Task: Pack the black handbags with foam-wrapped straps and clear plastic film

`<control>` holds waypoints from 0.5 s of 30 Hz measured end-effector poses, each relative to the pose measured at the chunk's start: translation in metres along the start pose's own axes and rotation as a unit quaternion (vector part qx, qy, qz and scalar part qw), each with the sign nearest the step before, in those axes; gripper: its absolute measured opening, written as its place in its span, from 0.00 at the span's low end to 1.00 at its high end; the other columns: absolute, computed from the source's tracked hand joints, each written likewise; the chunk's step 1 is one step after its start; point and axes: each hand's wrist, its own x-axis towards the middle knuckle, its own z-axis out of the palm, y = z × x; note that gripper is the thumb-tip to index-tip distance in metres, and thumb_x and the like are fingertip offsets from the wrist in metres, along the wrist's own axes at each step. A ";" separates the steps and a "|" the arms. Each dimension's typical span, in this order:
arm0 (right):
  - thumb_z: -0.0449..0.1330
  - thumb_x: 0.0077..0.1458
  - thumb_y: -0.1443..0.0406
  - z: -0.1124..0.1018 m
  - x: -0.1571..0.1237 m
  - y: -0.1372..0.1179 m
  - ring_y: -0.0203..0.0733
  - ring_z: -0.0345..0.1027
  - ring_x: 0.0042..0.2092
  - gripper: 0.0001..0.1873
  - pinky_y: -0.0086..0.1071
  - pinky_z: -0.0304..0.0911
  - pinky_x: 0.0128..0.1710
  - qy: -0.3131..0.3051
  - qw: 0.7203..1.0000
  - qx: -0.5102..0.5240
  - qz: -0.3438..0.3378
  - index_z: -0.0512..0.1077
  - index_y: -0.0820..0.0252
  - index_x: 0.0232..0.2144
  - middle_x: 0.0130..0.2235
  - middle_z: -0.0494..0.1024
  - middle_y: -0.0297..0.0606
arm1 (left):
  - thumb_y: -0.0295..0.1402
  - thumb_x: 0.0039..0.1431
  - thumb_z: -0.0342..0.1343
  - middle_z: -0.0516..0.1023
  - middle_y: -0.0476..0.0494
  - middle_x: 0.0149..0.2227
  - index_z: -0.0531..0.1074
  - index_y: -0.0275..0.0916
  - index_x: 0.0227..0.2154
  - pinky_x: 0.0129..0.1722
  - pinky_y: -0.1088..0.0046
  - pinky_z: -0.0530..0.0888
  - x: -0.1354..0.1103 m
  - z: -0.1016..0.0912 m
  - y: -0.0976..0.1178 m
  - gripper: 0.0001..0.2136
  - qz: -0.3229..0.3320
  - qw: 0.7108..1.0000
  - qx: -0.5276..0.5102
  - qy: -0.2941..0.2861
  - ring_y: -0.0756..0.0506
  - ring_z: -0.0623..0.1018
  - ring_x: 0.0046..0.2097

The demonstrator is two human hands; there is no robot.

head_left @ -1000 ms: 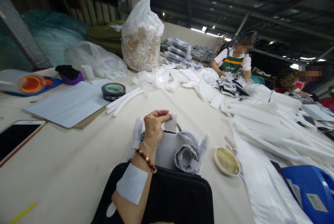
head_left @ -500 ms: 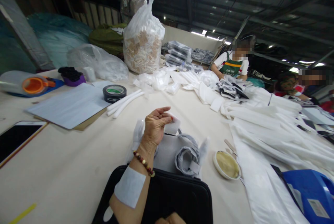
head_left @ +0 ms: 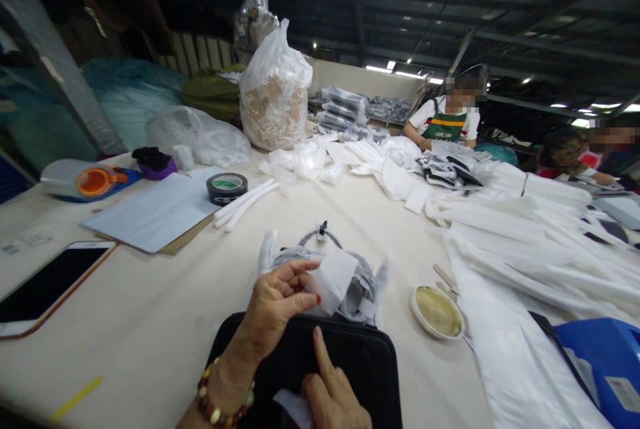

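The left hand [head_left: 280, 295] pinches a white patch [head_left: 334, 279] by its near edge, thumb against fingertips. Its grip is closed on that one piece. The patch hangs tilted in the air just above the far edge of a black case [head_left: 350, 355], which lies at the near side of the tabletop [head_left: 150, 322]. The right hand [head_left: 333, 395] rests low on the case with its forefinger stretched toward the patch. The frame edge cuts off the rest of that hand, so I cannot tell whether its grip holds anything. A second white piece [head_left: 293, 407] lies just beside it.

A thin, limp patch like this probably handles best with a light pinch close to one edge, so that its face stays flat and clean. The other hand would do well to steady the case. A dish of yellowish paste [head_left: 437, 311] sits near on the right, and the patch is better kept off it by accident.

Just behind the patch lies a grey bundle [head_left: 360, 282] in clear wrap. The pale tabletop also carries a phone [head_left: 50, 282], a paper sheet [head_left: 155, 212], a tape roll [head_left: 227, 187] and white tubes [head_left: 245, 197]. White fabric [head_left: 525, 242] is heaped along the right, beside a blue crate [head_left: 600, 362]. At the far end stands a big plastic bag [head_left: 274, 99] of tan pieces. A co-worker in a green apron [head_left: 445, 125] sits there under a dark roof with strip lights.
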 end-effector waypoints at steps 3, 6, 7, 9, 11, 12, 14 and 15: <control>0.49 0.40 0.79 -0.003 0.001 0.001 0.38 0.73 0.31 0.16 0.24 0.66 0.22 -0.003 0.999 0.032 0.004 0.67 0.54 0.24 0.51 0.74 0.34 | 0.27 0.44 0.62 0.75 0.48 0.27 0.73 0.40 0.41 0.32 0.78 0.71 -0.034 -0.006 -0.012 0.18 -0.038 0.994 0.097 -0.027 0.49 0.75 0.31; 0.46 0.42 0.79 -0.004 -0.001 0.002 0.41 0.74 0.38 0.25 0.30 0.71 0.36 -0.002 0.995 0.101 0.000 0.72 0.54 0.37 0.46 0.77 0.37 | 0.27 0.47 0.58 0.75 0.50 0.27 0.73 0.44 0.42 0.32 0.78 0.70 -0.056 -0.010 -0.020 0.17 -0.015 0.979 0.200 -0.043 0.49 0.74 0.30; 0.45 0.43 0.78 -0.004 -0.001 0.002 0.41 0.73 0.40 0.27 0.31 0.71 0.39 0.001 0.993 0.120 -0.005 0.71 0.55 0.43 0.47 0.76 0.39 | 0.27 0.48 0.57 0.75 0.50 0.27 0.74 0.44 0.41 0.32 0.78 0.70 -0.061 -0.012 -0.022 0.16 0.001 0.972 0.232 -0.047 0.49 0.74 0.30; 0.44 0.46 0.78 -0.004 -0.004 0.003 0.42 0.73 0.43 0.30 0.34 0.70 0.42 0.016 0.989 0.145 -0.015 0.67 0.59 0.50 0.50 0.74 0.44 | 0.26 0.50 0.56 0.75 0.49 0.28 0.76 0.45 0.37 0.31 0.78 0.70 -0.068 -0.013 -0.024 0.11 0.045 0.958 0.276 -0.061 0.49 0.74 0.30; 0.44 0.45 0.79 -0.005 -0.006 0.004 0.43 0.71 0.47 0.32 0.36 0.69 0.44 0.040 0.986 0.159 -0.021 0.66 0.59 0.52 0.54 0.70 0.45 | 0.27 0.54 0.55 0.76 0.48 0.29 0.77 0.45 0.32 0.33 0.78 0.71 -0.072 -0.014 -0.025 0.08 0.101 0.944 0.301 -0.083 0.48 0.75 0.32; 0.44 0.45 0.79 -0.005 -0.007 0.005 0.43 0.70 0.48 0.32 0.36 0.68 0.45 0.051 0.985 0.166 -0.021 0.66 0.58 0.51 0.55 0.69 0.44 | 0.27 0.55 0.54 0.76 0.47 0.30 0.77 0.44 0.31 0.34 0.78 0.71 -0.074 -0.014 -0.026 0.08 0.132 0.936 0.314 -0.094 0.48 0.75 0.33; 0.44 0.46 0.79 -0.005 -0.009 0.008 0.43 0.69 0.50 0.31 0.35 0.68 0.46 0.072 0.981 0.178 -0.027 0.67 0.56 0.51 0.55 0.68 0.44 | 0.26 0.57 0.53 0.76 0.46 0.31 0.76 0.43 0.32 0.35 0.77 0.72 -0.078 -0.014 -0.029 0.08 0.192 0.914 0.345 -0.097 0.48 0.76 0.34; 0.45 0.48 0.79 -0.004 -0.010 0.010 0.42 0.69 0.49 0.29 0.33 0.68 0.45 0.082 0.978 0.187 -0.040 0.67 0.57 0.50 0.55 0.68 0.45 | 0.25 0.58 0.52 0.77 0.46 0.31 0.76 0.43 0.32 0.36 0.77 0.72 -0.080 -0.014 -0.032 0.08 0.222 0.902 0.360 -0.092 0.48 0.76 0.35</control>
